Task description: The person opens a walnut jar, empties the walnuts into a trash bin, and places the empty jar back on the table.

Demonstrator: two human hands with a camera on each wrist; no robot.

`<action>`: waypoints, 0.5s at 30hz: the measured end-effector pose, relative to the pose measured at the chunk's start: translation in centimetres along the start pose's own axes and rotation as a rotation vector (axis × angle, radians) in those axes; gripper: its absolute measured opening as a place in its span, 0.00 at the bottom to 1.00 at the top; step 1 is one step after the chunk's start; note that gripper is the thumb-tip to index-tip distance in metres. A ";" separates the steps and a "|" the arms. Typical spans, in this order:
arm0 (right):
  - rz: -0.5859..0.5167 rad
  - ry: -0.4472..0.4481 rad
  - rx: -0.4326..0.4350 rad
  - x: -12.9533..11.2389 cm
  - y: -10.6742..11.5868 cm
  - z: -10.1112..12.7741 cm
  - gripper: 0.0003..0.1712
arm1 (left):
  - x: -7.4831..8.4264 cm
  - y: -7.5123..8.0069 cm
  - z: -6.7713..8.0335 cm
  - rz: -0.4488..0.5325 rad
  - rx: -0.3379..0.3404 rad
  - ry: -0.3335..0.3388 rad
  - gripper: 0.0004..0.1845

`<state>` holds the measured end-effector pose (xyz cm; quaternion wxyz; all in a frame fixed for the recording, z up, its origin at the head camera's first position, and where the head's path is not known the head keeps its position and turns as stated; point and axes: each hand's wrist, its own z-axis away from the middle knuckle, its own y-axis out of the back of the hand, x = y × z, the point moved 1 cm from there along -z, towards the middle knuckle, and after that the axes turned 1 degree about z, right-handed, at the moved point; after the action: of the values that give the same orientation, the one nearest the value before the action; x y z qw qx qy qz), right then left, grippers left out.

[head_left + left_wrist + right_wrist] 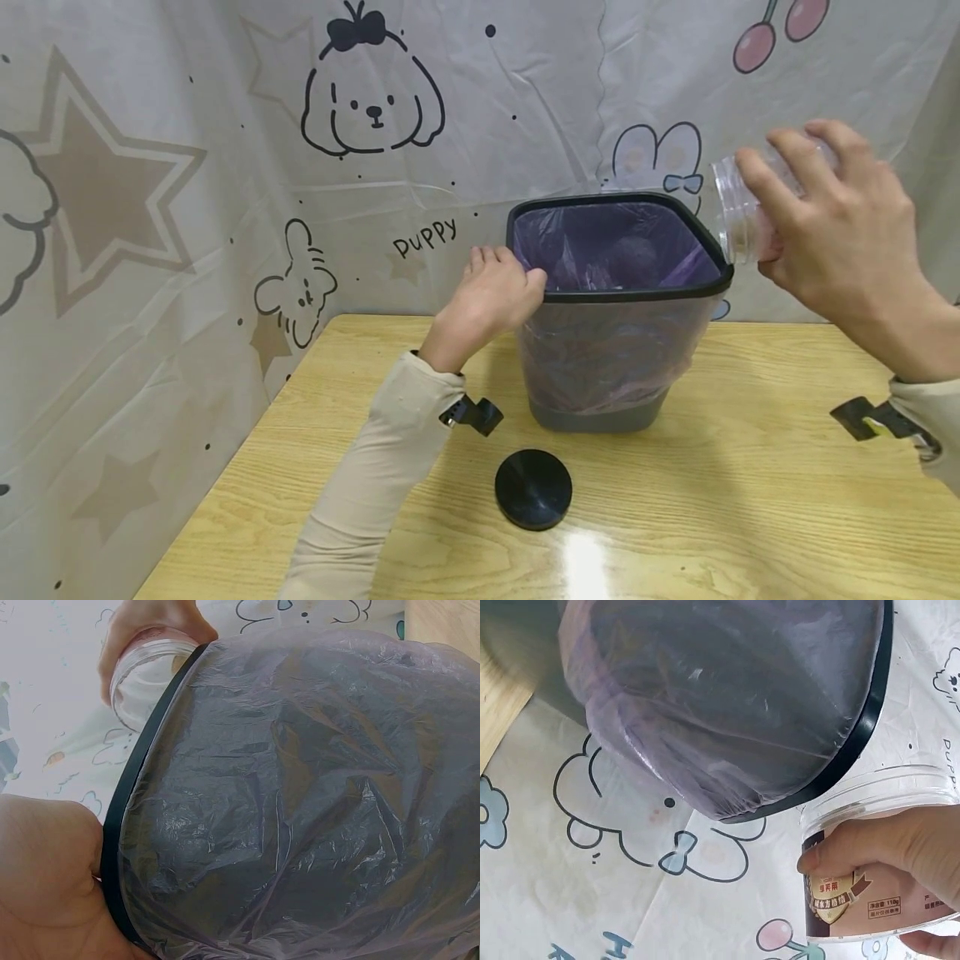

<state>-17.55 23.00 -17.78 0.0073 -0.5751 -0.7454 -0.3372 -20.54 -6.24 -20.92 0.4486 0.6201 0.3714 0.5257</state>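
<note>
Jar (738, 221), clear plastic and uncapped, was tilted mouth-first at the right rim of a lined bin (618, 292), gripped in the right hand (832, 225). At left, the left hand (491, 296) clutched the bin's rim. A black lid (533, 488) lay on the bench (750, 517) in front; nothing blocked the opening.
</note>
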 end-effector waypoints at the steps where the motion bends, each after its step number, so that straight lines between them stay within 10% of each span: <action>1: 0.000 0.004 0.007 0.0 0.0 0.0 0.55 | 0.0 0.0 0.0 0.000 -0.003 0.000 0.37; 15: -0.013 -0.037 -0.029 0.0 0.0 0.0 0.64 | -0.1 0.0 0.0 0.015 -0.011 0.002 0.37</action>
<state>-17.50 22.96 -17.79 -0.0174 -0.5763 -0.7441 -0.3374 -20.52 -6.33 -20.92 0.4475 0.6200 0.3641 0.5317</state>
